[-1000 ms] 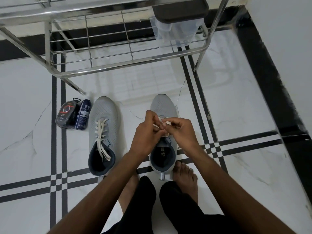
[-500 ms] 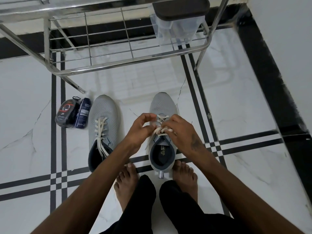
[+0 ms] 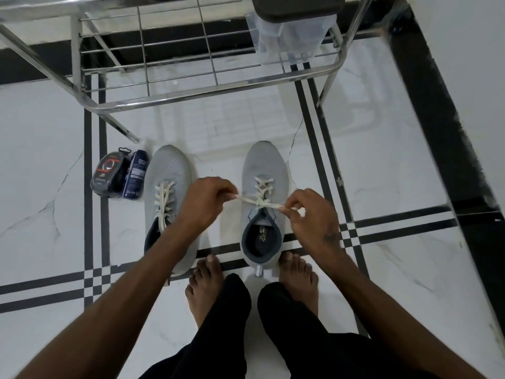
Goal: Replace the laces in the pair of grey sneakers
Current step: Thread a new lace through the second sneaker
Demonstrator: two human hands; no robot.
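A: What is the floor like?

B: The floor [image 3: 273, 119] is shiny white with thin black lines that cross. A wide black strip [image 3: 437, 119] runs by the white wall [image 3: 464, 36] at two o'clock.

A: What stands around?

B: A metal rack [image 3: 169, 64] is at twelve o'clock, with a dark box [image 3: 297, 6] on it. Two small shoe-care packs [image 3: 120, 176] lie at ten o'clock, just beside the left sneaker [image 3: 168, 176]. My left arm covers its heel.

A: And the hands?

B: The right sneaker [image 3: 263, 162] sits in the middle, by my bare toes. My left hand [image 3: 205, 203] pinches one end of its white lace [image 3: 259, 202]. My right hand [image 3: 308, 214] pinches the other end. The lace is stretched tight between them.
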